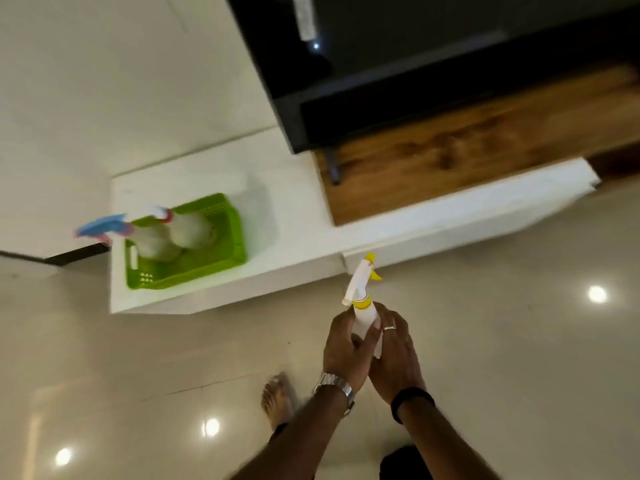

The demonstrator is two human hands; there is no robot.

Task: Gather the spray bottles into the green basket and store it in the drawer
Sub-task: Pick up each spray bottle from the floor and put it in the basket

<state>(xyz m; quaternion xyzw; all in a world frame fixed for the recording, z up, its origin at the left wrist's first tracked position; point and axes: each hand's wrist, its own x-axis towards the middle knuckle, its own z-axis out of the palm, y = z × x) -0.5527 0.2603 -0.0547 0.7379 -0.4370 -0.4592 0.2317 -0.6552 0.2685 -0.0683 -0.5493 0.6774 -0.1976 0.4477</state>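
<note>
A white spray bottle with a yellow collar and nozzle (362, 303) stands upright between both my hands over the floor. My left hand (346, 348) wraps its body from the left and my right hand (394, 351) grips it from the right. To the left, the green basket (225, 251) rests on a low white cabinet top (284, 202). Two white spray bottles stand in it: one with a blue head (104, 226) and one with a red-and-white head (162, 213). No open drawer is visible.
A dark TV screen (433, 64) and a wooden shelf (467, 154) sit on the cabinet at the right. The glossy tiled floor (519, 358) reflects ceiling lights. My bare foot (277, 398) is below the hands. A white wall stands behind the basket.
</note>
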